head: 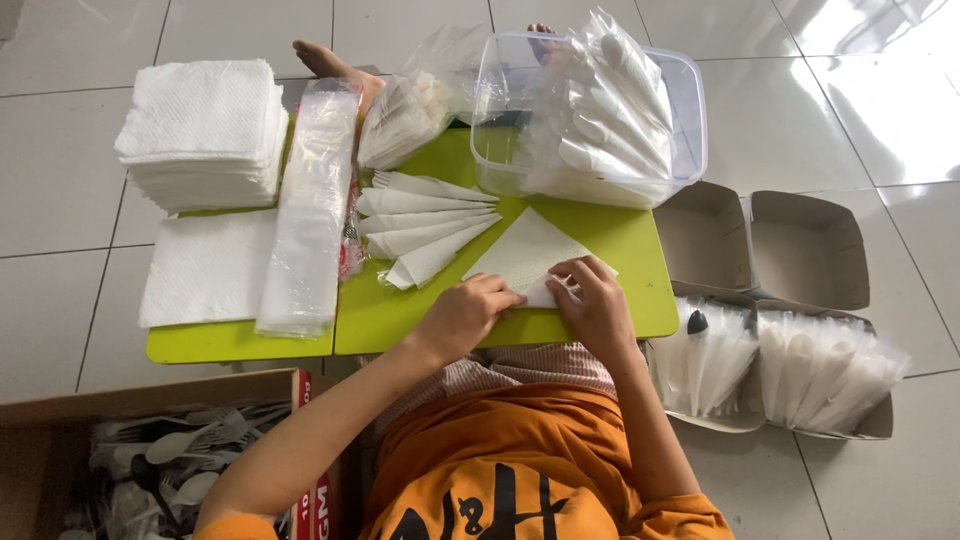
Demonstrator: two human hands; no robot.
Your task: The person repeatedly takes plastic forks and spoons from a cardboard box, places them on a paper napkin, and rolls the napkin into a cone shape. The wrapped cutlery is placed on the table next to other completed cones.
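On a pale tiled floor sits a low lime-green bench (610, 240); near its front edge both hands, left hand (465, 315) and right hand (595, 305), press curled fingers onto a white folded triangular paper napkin (520, 250), pinching its lower edge

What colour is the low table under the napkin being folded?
Lime green table, seen clearly in the head view, under the white napkin.

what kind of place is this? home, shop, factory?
Likely a home or small catering workspace: the person sits on a tiled floor at a low green table. Both hands, left hand and right hand, fold a white napkin, with a napkin stack and a box of plastic cutlery nearby.
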